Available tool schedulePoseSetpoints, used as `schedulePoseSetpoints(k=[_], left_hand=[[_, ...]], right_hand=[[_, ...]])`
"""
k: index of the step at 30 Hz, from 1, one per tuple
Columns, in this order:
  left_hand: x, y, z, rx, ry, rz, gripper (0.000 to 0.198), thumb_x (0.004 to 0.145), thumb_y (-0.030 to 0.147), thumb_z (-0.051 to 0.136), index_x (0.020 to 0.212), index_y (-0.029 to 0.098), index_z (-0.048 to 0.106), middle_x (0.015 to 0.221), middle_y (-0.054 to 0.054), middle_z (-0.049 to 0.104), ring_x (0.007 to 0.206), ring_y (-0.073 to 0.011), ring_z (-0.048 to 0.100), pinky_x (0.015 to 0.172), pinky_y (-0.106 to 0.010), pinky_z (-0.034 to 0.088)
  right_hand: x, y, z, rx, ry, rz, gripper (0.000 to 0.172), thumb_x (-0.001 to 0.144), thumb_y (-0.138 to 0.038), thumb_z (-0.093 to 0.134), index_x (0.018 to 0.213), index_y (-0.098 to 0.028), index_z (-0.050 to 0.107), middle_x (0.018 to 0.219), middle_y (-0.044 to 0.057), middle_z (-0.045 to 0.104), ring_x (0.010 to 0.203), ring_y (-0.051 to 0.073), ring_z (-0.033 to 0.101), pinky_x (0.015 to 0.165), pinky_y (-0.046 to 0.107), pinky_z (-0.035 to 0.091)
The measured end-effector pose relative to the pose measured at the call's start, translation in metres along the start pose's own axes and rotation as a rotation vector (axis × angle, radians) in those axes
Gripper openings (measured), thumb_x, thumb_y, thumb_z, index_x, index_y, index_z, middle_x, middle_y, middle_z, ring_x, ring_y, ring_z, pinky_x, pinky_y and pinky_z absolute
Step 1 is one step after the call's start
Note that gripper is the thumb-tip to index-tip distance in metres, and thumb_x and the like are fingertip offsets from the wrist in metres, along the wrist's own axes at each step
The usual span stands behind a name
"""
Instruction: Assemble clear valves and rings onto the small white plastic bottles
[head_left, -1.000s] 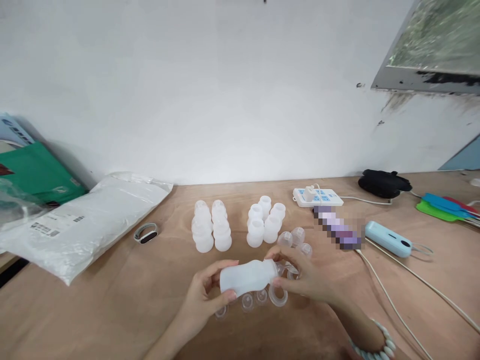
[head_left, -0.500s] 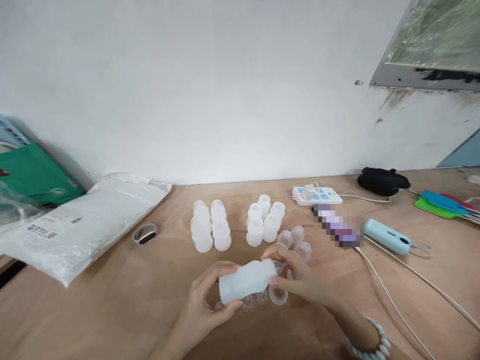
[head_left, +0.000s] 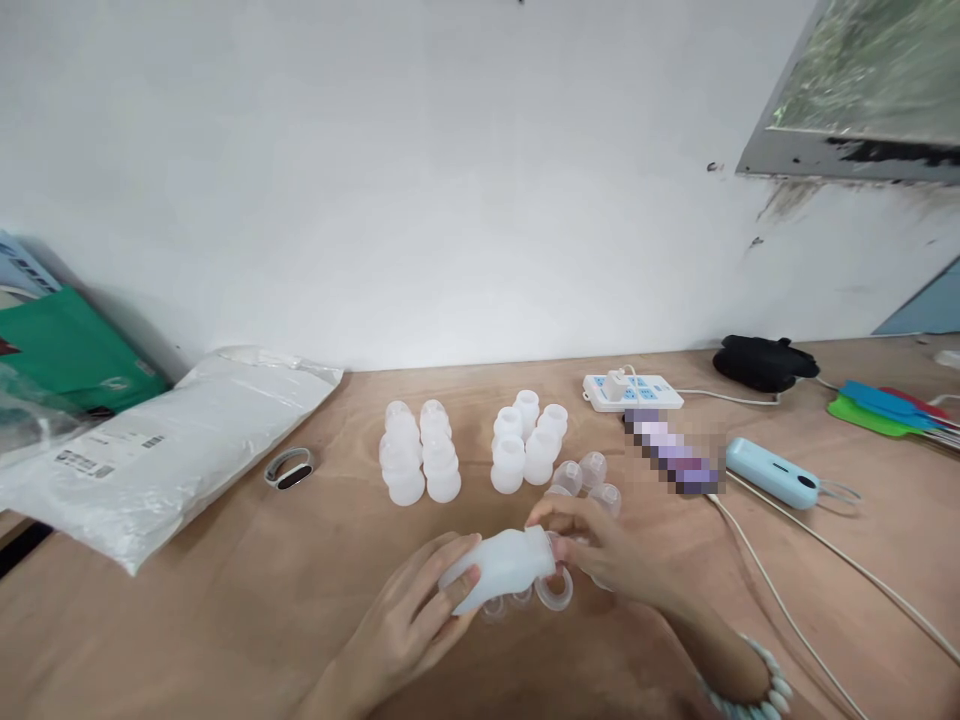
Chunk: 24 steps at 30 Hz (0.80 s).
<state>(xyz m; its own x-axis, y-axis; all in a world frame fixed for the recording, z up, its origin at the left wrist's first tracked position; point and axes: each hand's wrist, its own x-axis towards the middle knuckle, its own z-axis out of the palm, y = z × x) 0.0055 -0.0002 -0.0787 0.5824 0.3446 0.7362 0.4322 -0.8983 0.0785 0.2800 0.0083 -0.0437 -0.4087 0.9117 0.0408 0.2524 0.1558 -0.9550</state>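
Observation:
A frosted white baby bottle [head_left: 501,568] lies tilted nearly sideways in front of me, its neck toward the right. My left hand [head_left: 424,600] is wrapped round its base end. At the neck, my right hand [head_left: 589,540] has its fingers closed about a clear teat, mostly hidden by those fingers. Just below, a clear ring collar [head_left: 555,590] lies on the table. Small clear teats [head_left: 493,606] are partly covered by the bottle. Clear dome caps [head_left: 604,498] sit beyond my right hand.
Behind stand bottles with domed tops [head_left: 406,485] and open-necked bottles [head_left: 508,468]. Left are a wristband [head_left: 291,470] and a white plastic parcel [head_left: 165,440]. On the right lie a power strip [head_left: 645,392], a blurred phone [head_left: 675,455], a light-blue device [head_left: 772,472] and cables.
My left fingers have wrapped further over the bottle's base. My right fingers have moved in at the bottle's mouth, hiding the teat that showed before. The bottle's neck has shifted slightly down.

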Motion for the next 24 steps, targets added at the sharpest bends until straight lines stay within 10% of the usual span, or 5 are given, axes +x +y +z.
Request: schedulePoseSetpoints(k=[5, 11, 18, 24], left_hand=[[-0.001, -0.002, 0.005, -0.026, 0.051, -0.055, 0.045, 0.083, 0.004, 0.065, 0.126, 0.011, 0.055, 0.117, -0.020, 0.067, 0.108, -0.0243, 0.066, 0.085, -0.033, 0.060], [0.003, 0.002, 0.002, -0.026, 0.067, -0.120, 0.044, 0.082, 0.007, 0.063, 0.124, 0.013, 0.054, 0.113, -0.018, 0.068, 0.105, -0.0241, 0.068, 0.083, -0.032, 0.061], [0.010, 0.003, -0.001, -0.202, 0.150, -0.273, 0.044, 0.082, 0.010, 0.061, 0.124, 0.017, 0.051, 0.115, -0.016, 0.064, 0.103, -0.0233, 0.068, 0.079, -0.033, 0.061], [0.013, 0.003, -0.001, -0.344, 0.202, -0.353, 0.043, 0.082, 0.012, 0.060, 0.123, 0.021, 0.049, 0.114, -0.012, 0.062, 0.101, -0.0231, 0.065, 0.077, -0.034, 0.060]], right_hand=[[0.007, 0.013, -0.035, -0.765, 0.491, -0.168, 0.029, 0.100, -0.037, 0.044, 0.102, -0.017, 0.065, 0.086, 0.011, 0.072, 0.083, 0.026, 0.065, 0.077, 0.040, 0.048], [0.018, 0.033, -0.037, -0.886, 0.529, -0.205, 0.015, 0.091, -0.019, 0.056, 0.097, -0.021, 0.069, 0.106, 0.013, 0.073, 0.117, 0.035, 0.056, 0.105, 0.057, 0.028], [0.001, 0.008, -0.057, -0.644, 0.661, -0.287, 0.026, 0.093, -0.040, 0.060, 0.113, -0.022, 0.064, 0.108, 0.011, 0.072, 0.104, 0.029, 0.064, 0.093, 0.049, 0.047], [-0.006, -0.011, -0.038, 0.006, 0.280, -0.334, 0.029, 0.086, -0.039, 0.073, 0.113, -0.028, 0.069, 0.106, 0.007, 0.072, 0.094, 0.022, 0.068, 0.077, 0.033, 0.057]])
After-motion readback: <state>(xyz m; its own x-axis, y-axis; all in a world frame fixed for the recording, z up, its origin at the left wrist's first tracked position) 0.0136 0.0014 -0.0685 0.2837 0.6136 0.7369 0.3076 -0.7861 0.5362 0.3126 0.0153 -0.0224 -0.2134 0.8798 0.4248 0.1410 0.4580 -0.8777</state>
